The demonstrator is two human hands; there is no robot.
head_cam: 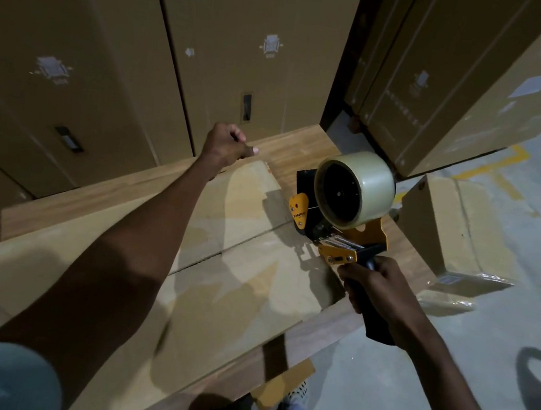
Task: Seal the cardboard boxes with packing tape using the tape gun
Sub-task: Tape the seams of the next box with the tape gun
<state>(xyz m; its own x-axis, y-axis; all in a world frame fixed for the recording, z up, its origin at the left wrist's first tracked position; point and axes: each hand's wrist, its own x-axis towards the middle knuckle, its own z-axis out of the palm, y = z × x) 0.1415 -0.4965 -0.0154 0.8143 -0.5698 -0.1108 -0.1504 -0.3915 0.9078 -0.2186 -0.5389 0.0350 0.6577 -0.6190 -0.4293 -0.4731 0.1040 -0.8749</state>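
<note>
I judge the tape gun point(339, 220) to be light but top-heavy, because the big roll of clear tape point(355, 188) sits high above the handle. So the dark handle is the correct place to hold it, and my right hand point(378, 288) is wrapped firmly around that handle. The tape itself is thin and sticky, and I think it will wrinkle if I pull crookedly. The cardboard box point(219, 267) looks stiff but it can bend in under strong pressure, so I would press only moderately along the seam.

The gun has a yellow metal frame with a visible spring, and its front end rests on the box top, near the box's right end, right at the seam between the two flaps. The box is flat, long and pale brown, and it lies on a wooden table point(304, 144) in front of me. My left hand point(227, 145) is at the far edge of the box with the fingers curled; I cannot tell if it grips the edge or only rests there. Tall cartons point(111, 46) stand behind the table.
</note>
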